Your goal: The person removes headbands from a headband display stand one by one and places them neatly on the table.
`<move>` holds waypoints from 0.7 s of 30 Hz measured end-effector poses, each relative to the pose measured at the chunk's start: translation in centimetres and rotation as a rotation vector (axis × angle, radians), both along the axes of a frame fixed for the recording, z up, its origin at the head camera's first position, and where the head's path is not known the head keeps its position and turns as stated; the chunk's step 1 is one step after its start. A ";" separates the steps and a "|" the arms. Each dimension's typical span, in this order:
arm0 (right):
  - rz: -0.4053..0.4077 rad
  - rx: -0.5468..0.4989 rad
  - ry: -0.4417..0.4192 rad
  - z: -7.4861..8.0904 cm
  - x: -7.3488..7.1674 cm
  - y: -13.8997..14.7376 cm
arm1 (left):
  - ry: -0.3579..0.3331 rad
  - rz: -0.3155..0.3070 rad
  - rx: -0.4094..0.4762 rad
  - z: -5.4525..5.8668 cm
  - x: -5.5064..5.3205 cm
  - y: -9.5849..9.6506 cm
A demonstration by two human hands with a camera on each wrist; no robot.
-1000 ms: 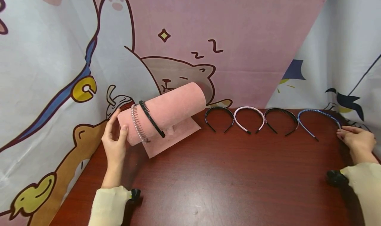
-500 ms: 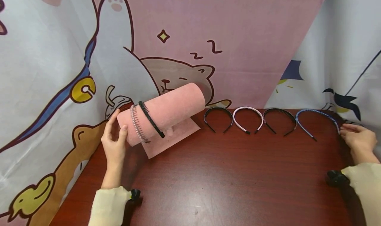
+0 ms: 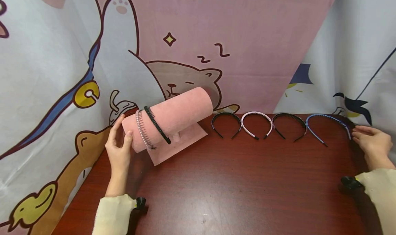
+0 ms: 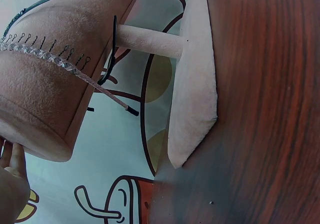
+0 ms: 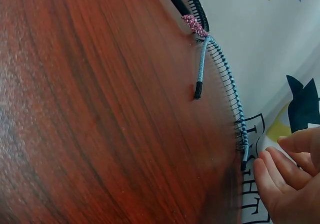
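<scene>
A pink, plush-covered headband stand with a cylindrical top lies at a slant in the head view. On it sit a clear beaded headband with comb teeth and a black headband. My left hand rests against the stand's left end, fingers and thumb spread. At the right of the table, a blue wrapped headband stands closest to my right hand. The right wrist view shows those fingers loosely bent, holding nothing, a small gap from the headband's end.
Left of the blue headband, a dark headband, a pink-and-white headband and another dark headband line the back edge of the brown table. A cartoon-print curtain encloses the back and sides.
My right fingertips have drawn slightly away from the blue headband's right end. The left hand and the stand keep their places; the whole head view shifts a little.
</scene>
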State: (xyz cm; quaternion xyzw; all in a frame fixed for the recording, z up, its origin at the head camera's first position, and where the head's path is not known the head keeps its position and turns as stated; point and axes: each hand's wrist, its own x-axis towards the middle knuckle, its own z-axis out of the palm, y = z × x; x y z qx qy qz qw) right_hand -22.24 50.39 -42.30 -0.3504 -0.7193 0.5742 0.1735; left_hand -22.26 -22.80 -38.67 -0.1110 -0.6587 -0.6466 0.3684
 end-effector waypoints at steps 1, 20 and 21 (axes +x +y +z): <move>0.000 -0.002 -0.002 0.1 0.0 -0.1 | -0.001 0.003 -0.005 0.0 0.0 0.0; 0.119 0.013 0.063 1.6 -0.1 -2.2 | 0.014 -0.010 0.014 0.1 0.0 0.1; 0.120 0.012 0.066 1.6 -0.2 -2.4 | 0.014 -0.011 0.015 0.1 0.0 0.1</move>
